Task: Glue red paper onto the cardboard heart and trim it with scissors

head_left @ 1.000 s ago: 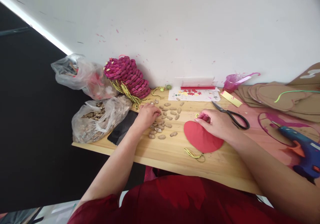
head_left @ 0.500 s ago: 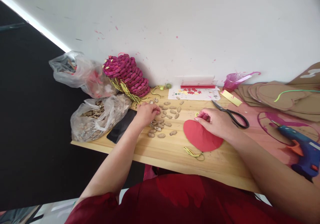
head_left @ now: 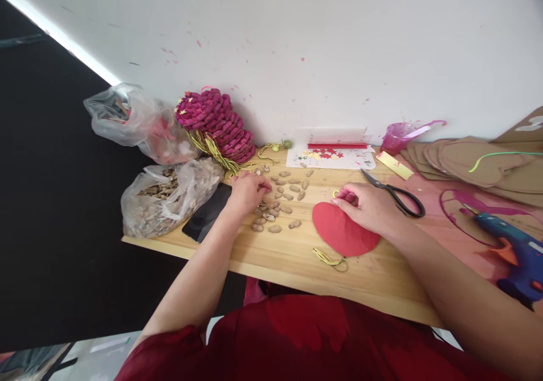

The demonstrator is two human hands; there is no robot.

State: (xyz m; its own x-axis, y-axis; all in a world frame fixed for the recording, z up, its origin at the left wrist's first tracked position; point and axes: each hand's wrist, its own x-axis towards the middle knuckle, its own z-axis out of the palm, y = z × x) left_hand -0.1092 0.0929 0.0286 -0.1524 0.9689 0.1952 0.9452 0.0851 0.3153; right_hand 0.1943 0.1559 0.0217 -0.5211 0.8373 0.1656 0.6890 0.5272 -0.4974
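My left hand (head_left: 249,193) is among loose peanuts (head_left: 275,229), its fingers drawn together; whatever is between them is hidden. A flat red heart-shaped piece (head_left: 343,231) lies on the wooden table under my right hand (head_left: 360,204). The thumb and curled fingers of that hand pinch at its upper edge, beside a small yellow loop (head_left: 335,193). From the lower tip of the red piece comes a yellow tassel (head_left: 326,256), lying on the wood. Under my left wrist is a black flat phone-like slab (head_left: 207,214).
Left stand plastic bags, one of peanut shells (head_left: 169,200), and a stack of magenta peanut-covered pieces (head_left: 220,123). Scissors (head_left: 399,194), a paper with stars (head_left: 331,155), a pink cup (head_left: 396,137), cardboard shapes (head_left: 462,157) and a blue glue gun (head_left: 509,245) lie right and behind.
The view has shifted very slightly. Both hands keep nearly the same places and finger positions, and the red piece has not moved on the table.
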